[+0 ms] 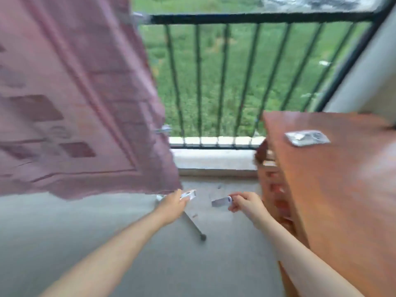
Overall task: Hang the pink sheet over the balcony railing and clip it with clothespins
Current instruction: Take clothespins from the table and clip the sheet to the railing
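the pink sheet already hangs over the balcony railing, up and to the left of both hands, its lower edge loose just above the left hand. two pale clips seem to sit on its right edge, one at the top rail and one lower down, though blur makes them hard to read. the left hand pinches a white clothespin just past its fingertips; the right hand pinches a second clothespin that points toward the left hand. both are held low over the balcony floor, near a thin dark rod lying below the left hand. to the right of the right hand stands a wooden tabletop with a clear packet on it.

the sheet looks thin, soft and light, likely to billow, so it is best taken by the hem or corner and bunched against a bar before clipping. the clothespins are small, stiff and springy; squeeze the tail ends to open them.
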`<action>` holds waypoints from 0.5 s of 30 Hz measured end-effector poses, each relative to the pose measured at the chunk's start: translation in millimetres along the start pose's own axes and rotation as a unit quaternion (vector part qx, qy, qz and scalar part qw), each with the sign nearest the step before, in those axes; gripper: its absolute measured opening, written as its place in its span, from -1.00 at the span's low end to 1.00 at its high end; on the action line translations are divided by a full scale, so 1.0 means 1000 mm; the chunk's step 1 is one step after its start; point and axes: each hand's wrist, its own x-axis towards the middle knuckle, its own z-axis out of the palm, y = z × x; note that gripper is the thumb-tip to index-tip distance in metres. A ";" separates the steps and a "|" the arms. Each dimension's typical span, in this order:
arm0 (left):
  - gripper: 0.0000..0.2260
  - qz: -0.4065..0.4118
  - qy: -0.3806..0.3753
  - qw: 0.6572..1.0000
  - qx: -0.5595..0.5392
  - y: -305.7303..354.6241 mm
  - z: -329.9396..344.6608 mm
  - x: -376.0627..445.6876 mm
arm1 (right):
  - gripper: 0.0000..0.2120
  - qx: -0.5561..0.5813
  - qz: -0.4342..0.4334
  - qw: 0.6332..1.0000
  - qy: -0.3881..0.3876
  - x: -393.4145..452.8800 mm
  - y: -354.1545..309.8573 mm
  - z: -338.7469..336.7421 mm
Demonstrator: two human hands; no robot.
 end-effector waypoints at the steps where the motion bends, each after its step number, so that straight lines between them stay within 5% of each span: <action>1: -0.68 -0.024 0.019 0.999 -0.013 -0.036 -0.020 -0.010 | -0.70 -0.004 -0.017 1.000 -0.022 0.005 -0.021 0.034; 7: -0.69 -0.144 0.113 0.980 -0.075 -0.220 -0.127 -0.064 | -0.59 -0.151 -0.148 0.969 -0.128 0.015 -0.136 0.242; 13: -0.91 -0.228 0.171 0.945 -0.159 -0.363 -0.204 -0.087 | -0.82 -0.217 -0.223 0.925 -0.218 0.026 -0.225 0.393; 15: -0.91 -0.256 0.203 0.924 -0.198 -0.403 -0.231 -0.084 | -0.77 -0.226 -0.242 0.912 -0.242 0.041 -0.258 0.435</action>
